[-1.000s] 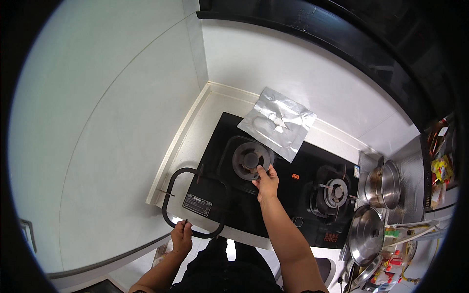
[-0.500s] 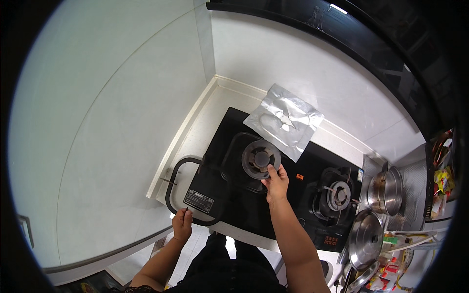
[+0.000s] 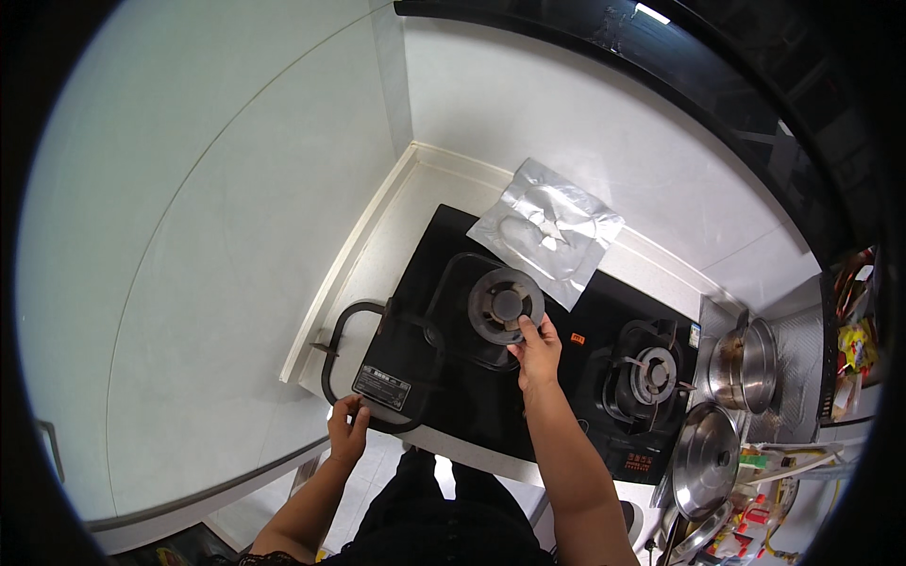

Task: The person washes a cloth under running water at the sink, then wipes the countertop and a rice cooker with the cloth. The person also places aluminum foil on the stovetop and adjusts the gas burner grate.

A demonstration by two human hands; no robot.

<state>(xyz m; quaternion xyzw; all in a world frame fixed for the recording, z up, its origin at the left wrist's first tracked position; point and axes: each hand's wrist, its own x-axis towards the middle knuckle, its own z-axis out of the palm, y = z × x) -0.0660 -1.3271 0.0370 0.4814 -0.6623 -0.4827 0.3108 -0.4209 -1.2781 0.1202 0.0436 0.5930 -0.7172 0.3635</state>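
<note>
Head view: the right hand has thumb and fingers pinching the near rim of the round burner cap, which sits just beyond those fingertips, over the black cooktop; whether it rests or is lifted, I cannot tell. The left hand has its fingers curled at the near left corner of the black pan support, but whether they grip it is unclear. Beyond the right fingers lies a foil sheet with a star-shaped opening; the second burner is off to their right. A good hold presses the rim evenly, cap level, fingertips clear of its openings. The left fingers would best steady the support without scraping the bench.
</note>
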